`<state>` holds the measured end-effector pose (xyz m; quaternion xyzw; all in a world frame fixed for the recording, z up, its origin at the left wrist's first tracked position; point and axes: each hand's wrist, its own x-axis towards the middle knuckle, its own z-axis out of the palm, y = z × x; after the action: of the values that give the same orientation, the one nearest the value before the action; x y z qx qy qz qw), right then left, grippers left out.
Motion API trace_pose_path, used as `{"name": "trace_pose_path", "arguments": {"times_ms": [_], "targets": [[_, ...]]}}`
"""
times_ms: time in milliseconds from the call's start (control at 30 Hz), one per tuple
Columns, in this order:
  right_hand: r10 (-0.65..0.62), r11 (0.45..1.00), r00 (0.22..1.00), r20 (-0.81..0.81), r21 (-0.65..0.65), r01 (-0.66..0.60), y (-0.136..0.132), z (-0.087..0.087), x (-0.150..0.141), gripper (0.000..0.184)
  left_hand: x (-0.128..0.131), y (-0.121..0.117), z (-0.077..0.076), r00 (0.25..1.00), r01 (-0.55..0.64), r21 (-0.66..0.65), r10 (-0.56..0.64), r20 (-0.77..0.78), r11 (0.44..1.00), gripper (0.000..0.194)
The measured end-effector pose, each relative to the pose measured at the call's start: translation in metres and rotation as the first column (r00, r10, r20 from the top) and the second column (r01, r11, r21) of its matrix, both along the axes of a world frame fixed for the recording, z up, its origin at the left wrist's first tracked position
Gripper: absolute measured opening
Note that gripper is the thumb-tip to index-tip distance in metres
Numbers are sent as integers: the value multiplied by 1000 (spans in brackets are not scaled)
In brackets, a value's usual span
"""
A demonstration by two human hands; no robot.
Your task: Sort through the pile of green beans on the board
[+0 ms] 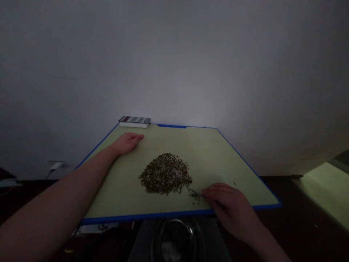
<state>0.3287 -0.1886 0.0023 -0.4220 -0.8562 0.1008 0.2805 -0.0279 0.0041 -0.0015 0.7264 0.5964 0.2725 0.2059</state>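
A heap of small brown and pale seeds or grains (165, 173) lies in the middle of the table (201, 145). Thin, dark, pointed tweezers (196, 193) stick out of my right hand (227, 202), pinched between thumb and fingers. Their tip is among a few loose grains (194, 198) at the heap's lower right edge. My left hand (127, 142) rests on the table behind and left of the heap, fingers curled in and thumb pointing right. I see nothing in it, and it does not touch the grains.
A phone (135, 119) lies on a white box (133, 124) at the table's back left corner, near the wall. Below the front edge is a shiny round metal bowl (201, 240). A small dark sliver (234, 183) lies beyond my right hand.
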Motion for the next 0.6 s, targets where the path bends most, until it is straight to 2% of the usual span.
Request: {"name": "trace_pose_path", "arguments": {"times_ms": [167, 467, 600], "targets": [[-53, 998, 998, 29, 27, 52, 4, 1, 5, 28, -1, 1, 0, 998, 16, -7, -16, -53, 1000, 46], [41, 999, 999, -12, -16, -41, 4, 1, -2, 27, 1, 0, 2, 997, 19, -21, -20, -74, 1000, 46], [46, 998, 999, -14, -36, -46, 4, 1, 0, 27, 0, 0, 1, 998, 28, -26, -30, -63, 999, 46]]}}
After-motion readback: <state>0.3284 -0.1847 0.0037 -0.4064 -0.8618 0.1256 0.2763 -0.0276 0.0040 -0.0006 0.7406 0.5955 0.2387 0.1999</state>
